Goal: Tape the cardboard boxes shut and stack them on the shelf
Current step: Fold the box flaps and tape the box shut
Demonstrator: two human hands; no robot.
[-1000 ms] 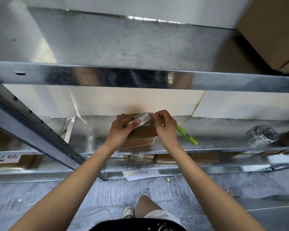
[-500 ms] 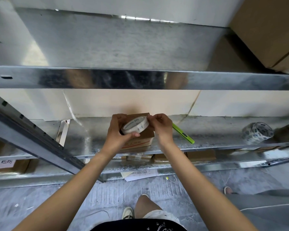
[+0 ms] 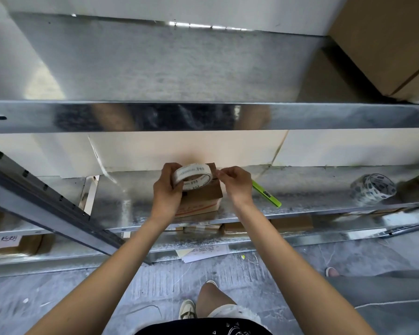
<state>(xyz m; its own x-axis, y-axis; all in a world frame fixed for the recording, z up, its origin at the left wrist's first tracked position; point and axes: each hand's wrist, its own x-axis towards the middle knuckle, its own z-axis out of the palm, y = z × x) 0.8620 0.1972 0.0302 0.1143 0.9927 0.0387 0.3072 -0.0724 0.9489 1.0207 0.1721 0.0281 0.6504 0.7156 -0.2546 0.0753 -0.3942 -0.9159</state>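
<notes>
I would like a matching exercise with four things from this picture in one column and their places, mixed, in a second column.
Things:
1. white tape roll
2. small cardboard box
3. green marker
4. patterned tape roll

Places:
A. far right on the shelf
B. on the shelf, under both hands
C. held in the left hand
D. lying just right of the right hand

Pairs: 1-C, 2-B, 3-D, 4-A

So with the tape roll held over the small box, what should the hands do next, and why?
Probably the right hand should peel the tape end free and draw it out: it pinches at the edge of the tape roll gripped by the left hand, and no strip crosses the cardboard box yet.
</notes>
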